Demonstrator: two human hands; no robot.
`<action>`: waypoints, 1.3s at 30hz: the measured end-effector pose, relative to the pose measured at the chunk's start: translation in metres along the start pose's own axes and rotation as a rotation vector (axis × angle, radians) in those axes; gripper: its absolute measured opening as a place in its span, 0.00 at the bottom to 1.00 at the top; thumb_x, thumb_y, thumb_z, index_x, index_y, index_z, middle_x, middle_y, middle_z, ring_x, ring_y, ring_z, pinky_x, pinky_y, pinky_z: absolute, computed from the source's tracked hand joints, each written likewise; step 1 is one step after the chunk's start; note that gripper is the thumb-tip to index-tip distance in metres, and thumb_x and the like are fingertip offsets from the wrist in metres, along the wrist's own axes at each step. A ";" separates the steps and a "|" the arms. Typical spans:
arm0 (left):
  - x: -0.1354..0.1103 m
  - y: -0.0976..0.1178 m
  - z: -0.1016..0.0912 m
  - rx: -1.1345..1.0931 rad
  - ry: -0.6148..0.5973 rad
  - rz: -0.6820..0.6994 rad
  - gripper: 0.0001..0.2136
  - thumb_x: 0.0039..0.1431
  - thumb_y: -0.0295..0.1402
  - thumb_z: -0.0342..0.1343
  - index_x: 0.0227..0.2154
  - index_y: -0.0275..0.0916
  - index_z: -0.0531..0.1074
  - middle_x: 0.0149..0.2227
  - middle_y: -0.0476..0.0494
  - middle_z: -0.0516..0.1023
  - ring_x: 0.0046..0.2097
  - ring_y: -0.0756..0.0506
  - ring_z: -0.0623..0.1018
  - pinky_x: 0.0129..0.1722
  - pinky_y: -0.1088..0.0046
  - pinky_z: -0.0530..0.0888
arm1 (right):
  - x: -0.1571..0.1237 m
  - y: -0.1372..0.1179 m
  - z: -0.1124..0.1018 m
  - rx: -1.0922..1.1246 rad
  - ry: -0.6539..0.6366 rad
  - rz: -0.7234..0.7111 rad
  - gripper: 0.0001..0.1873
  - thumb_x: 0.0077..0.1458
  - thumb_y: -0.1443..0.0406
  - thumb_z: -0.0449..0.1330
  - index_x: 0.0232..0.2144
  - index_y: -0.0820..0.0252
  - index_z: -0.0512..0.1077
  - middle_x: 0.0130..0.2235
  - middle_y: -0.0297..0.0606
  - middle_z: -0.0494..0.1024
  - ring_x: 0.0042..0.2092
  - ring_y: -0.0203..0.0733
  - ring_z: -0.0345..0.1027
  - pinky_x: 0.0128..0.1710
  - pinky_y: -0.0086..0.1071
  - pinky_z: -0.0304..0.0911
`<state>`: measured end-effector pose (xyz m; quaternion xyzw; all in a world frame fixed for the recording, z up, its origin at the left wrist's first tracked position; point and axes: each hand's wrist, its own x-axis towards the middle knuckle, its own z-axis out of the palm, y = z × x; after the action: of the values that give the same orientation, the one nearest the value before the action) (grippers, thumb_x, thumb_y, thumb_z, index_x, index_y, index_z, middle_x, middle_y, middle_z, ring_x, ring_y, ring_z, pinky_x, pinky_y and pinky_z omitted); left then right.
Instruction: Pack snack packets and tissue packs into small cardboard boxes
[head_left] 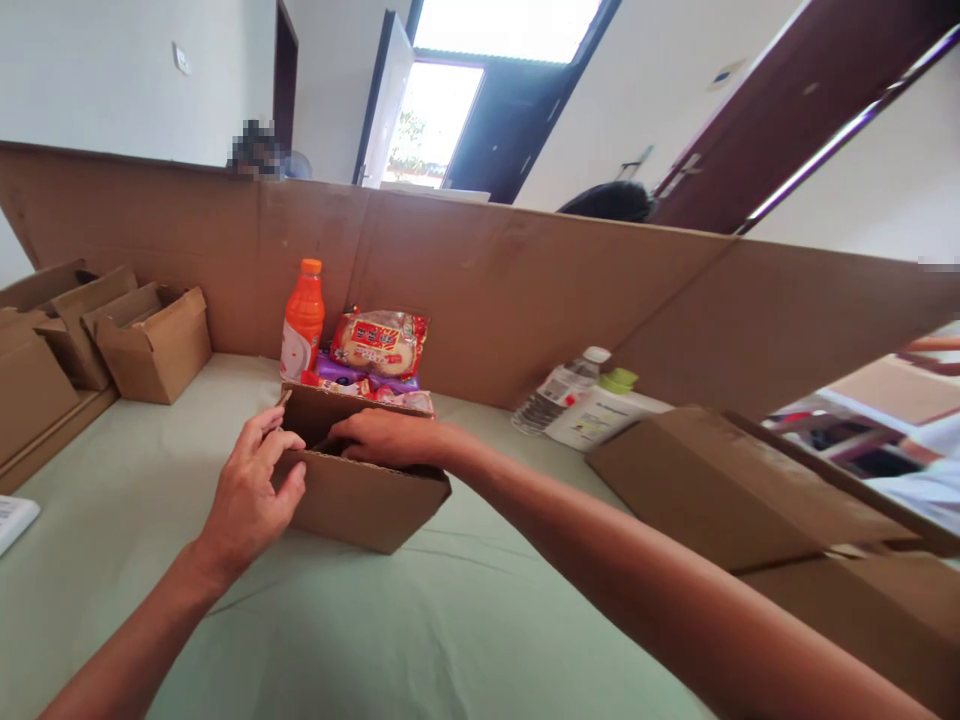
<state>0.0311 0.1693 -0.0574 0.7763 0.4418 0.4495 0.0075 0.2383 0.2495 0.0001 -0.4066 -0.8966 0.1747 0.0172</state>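
A small cardboard box (360, 500) stands open at the top on the green cloth in front of me. My left hand (251, 485) is at its left end, fingers curled over the edge by a narrow flap and the thumb against the near side. From the right, my right hand (394, 437) reaches down into the box; its fingertips are hidden inside, so what they hold does not show. Just behind the box are an orange drink bottle (303, 315), a red-and-clear snack bag (381, 342) and purple packets (397, 384) beneath it.
At the left are several open cardboard boxes (169, 340) and a white object's corner (16, 520). To the right lie a clear plastic bottle (551, 395), a white bottle with green cap (592, 415) and larger cardboard boxes (720, 490). A tall cardboard wall (487, 290) runs behind.
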 end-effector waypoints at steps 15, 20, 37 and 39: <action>0.004 0.001 -0.006 -0.207 -0.052 -0.121 0.03 0.58 0.31 0.53 0.34 0.41 0.70 0.45 0.41 0.79 0.48 0.43 0.79 0.50 0.63 0.75 | -0.127 0.005 0.049 0.283 0.520 0.193 0.21 0.56 0.54 0.62 0.51 0.52 0.76 0.49 0.41 0.81 0.41 0.47 0.75 0.40 0.40 0.70; 0.003 0.006 -0.016 -0.268 -0.126 -0.178 0.04 0.57 0.33 0.53 0.30 0.41 0.71 0.45 0.41 0.79 0.47 0.43 0.79 0.50 0.62 0.74 | -0.115 0.009 0.069 0.307 0.507 0.160 0.24 0.56 0.56 0.62 0.53 0.56 0.73 0.50 0.44 0.80 0.49 0.53 0.74 0.50 0.48 0.68; 0.012 -0.022 0.020 0.027 -0.068 -0.230 0.23 0.57 0.31 0.57 0.56 0.43 0.70 0.66 0.35 0.60 0.66 0.33 0.62 0.64 0.45 0.62 | -0.073 0.031 0.062 0.020 0.540 -0.014 0.21 0.65 0.52 0.54 0.50 0.59 0.75 0.54 0.47 0.78 0.56 0.54 0.70 0.59 0.54 0.60; 0.011 -0.027 0.022 0.035 -0.169 -0.249 0.21 0.58 0.31 0.55 0.55 0.44 0.72 0.66 0.37 0.61 0.66 0.34 0.62 0.65 0.46 0.62 | -0.077 0.027 0.070 -0.036 0.559 0.000 0.22 0.65 0.53 0.54 0.54 0.58 0.73 0.57 0.48 0.76 0.58 0.54 0.68 0.60 0.54 0.59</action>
<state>0.0309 0.2017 -0.0737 0.7507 0.5401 0.3704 0.0867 0.2971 0.1888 -0.0656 -0.4392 -0.8600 0.0400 0.2567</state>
